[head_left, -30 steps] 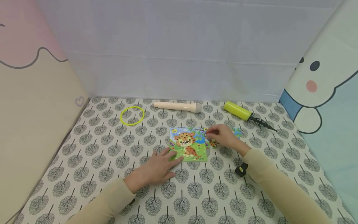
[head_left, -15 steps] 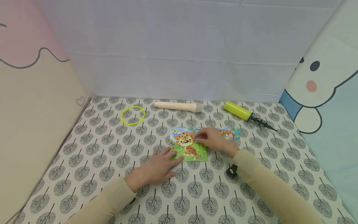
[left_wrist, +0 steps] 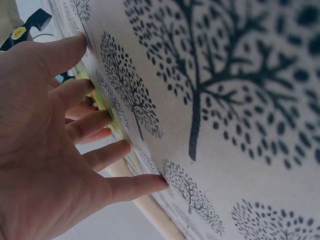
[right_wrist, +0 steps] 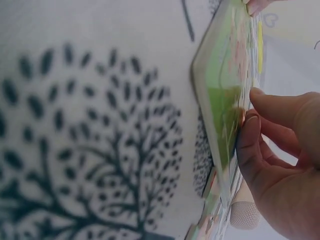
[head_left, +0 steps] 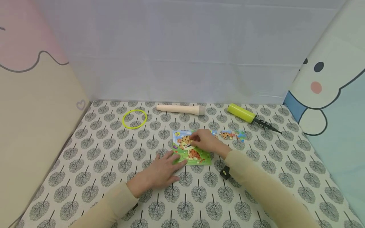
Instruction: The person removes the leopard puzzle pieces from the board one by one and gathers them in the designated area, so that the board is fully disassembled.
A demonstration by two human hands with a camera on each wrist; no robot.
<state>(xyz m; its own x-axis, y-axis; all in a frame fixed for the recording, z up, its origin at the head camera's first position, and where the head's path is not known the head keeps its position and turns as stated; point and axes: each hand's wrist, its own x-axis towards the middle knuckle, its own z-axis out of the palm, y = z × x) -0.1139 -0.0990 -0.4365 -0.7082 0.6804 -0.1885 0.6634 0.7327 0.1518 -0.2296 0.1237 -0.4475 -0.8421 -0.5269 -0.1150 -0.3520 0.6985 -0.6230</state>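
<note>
A square jigsaw puzzle (head_left: 196,158) with a spotted leopard cub on green grass lies flat on the patterned cloth. My left hand (head_left: 163,171) rests with spread fingers over its lower left corner; in the left wrist view the fingertips (left_wrist: 107,120) reach to the board's edge. Over the cub's face, my right hand (head_left: 206,139) pinches a small puzzle piece with thumb and fingertips, the piece mostly hidden by them. The right wrist view has the thumb and forefinger (right_wrist: 255,135) close against the puzzle's face. Several loose pieces (head_left: 228,135) lie right of the board.
Behind the puzzle lies a pale pink toy microphone (head_left: 179,109). A yellow ring (head_left: 135,128) is at the back left. At the back right lies a yellow-green hand pump (head_left: 241,113) with a black nozzle. Fabric-covered walls (head_left: 182,63) enclose the table.
My right hand has moved left from the puzzle's right edge, beside the loose pieces, to over the cub's face. The left hand has stayed at the lower left corner.
</note>
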